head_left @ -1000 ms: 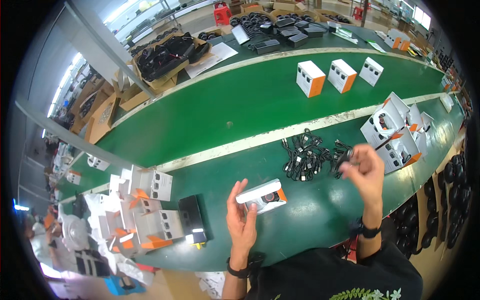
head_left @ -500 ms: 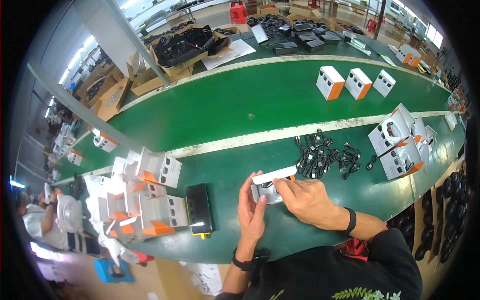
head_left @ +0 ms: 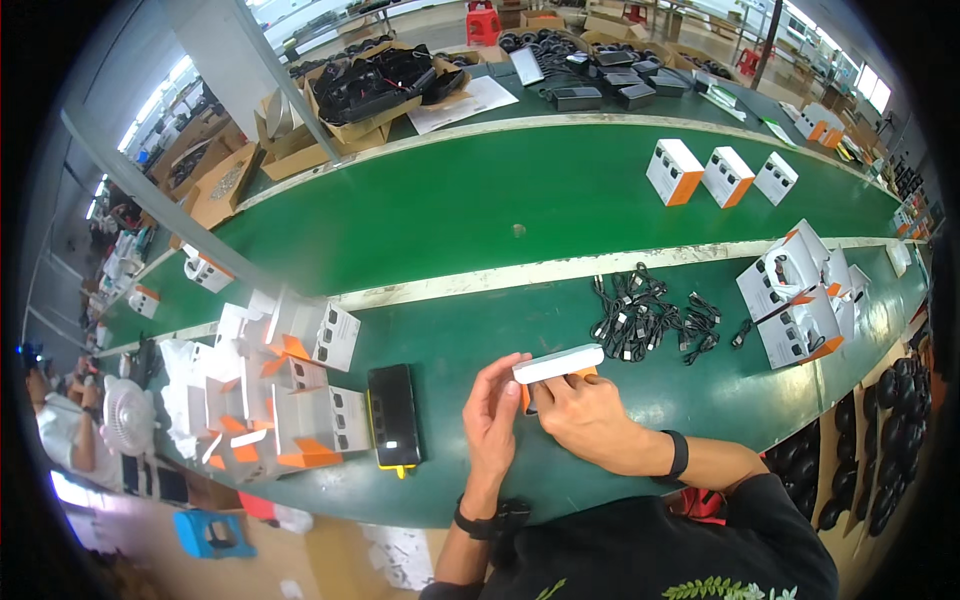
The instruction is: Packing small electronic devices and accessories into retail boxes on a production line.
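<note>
A small white box (head_left: 562, 364) with orange flaps is between my hands above the green workbench, its white lid panel standing out on the far side. My left hand (head_left: 490, 415) holds its left side, thumb and fingers wrapped about the edge. Curled at the opening beneath the panel are the fingers of my right hand (head_left: 588, 418), gripping the box by the orange flap; the fingertips and the box's inside are hidden. Beyond the box lies a pile of black cables (head_left: 635, 315). Left of my left hand lies a black, screen-like flat device (head_left: 394, 415) with a yellow edge.
Open white-and-orange boxes (head_left: 325, 420) are stacked at the left, and more (head_left: 800, 310) at the right. Across a pale rail, closed boxes (head_left: 675, 172) stand on the green belt (head_left: 450, 210). A person (head_left: 70, 435) sits far left near a white fan (head_left: 130, 415).
The small box has tilted in my hands, so its lid panel now hides the inside and an orange flap shows. My right fingers have shifted left. Boxes on the belt appear slightly farther right.
</note>
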Demonstrator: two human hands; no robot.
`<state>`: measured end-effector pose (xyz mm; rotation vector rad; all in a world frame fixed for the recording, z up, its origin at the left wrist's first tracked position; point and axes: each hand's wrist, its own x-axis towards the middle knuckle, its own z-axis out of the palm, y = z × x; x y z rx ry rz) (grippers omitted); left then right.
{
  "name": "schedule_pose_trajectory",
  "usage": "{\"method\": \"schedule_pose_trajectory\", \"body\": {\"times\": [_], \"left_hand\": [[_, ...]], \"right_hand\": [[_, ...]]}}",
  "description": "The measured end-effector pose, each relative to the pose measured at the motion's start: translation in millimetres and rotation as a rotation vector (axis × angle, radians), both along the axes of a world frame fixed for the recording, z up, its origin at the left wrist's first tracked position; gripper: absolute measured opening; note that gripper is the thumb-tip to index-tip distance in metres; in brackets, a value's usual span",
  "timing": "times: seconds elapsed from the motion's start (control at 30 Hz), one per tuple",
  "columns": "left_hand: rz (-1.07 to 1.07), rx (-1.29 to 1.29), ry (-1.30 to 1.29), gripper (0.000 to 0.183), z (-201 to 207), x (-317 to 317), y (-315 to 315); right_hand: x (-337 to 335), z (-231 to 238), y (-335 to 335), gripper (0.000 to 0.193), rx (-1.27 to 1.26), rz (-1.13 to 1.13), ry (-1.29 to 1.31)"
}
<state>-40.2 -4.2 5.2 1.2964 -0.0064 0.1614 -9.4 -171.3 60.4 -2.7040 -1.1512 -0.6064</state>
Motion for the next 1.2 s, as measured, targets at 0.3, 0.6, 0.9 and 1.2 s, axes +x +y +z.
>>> {"method": "schedule_pose_trajectory", "body": {"times": [0.3, 0.6, 0.9, 1.2], "left_hand": [[0.004, 0.19, -0.004, 0.041, 5, 16, 1], [-0.121, 0.583, -0.577, 0.042, 17, 21, 11], [0.066, 0.834, -0.592, 0.036, 10, 0, 9], [0.059, 0.932, -0.516, 0.037, 29, 4, 7]], "right_hand": [[2, -22, -36, 0.026, 0.583, 0.056, -0.083], [-12, -32, -72, 0.032, 0.453, 0.072, 0.201], [5, -40, -81, 0.03, 0.605, 0.12, 0.215], [7, -30, -65, 0.03, 0.597, 0.079, 0.101]]}}
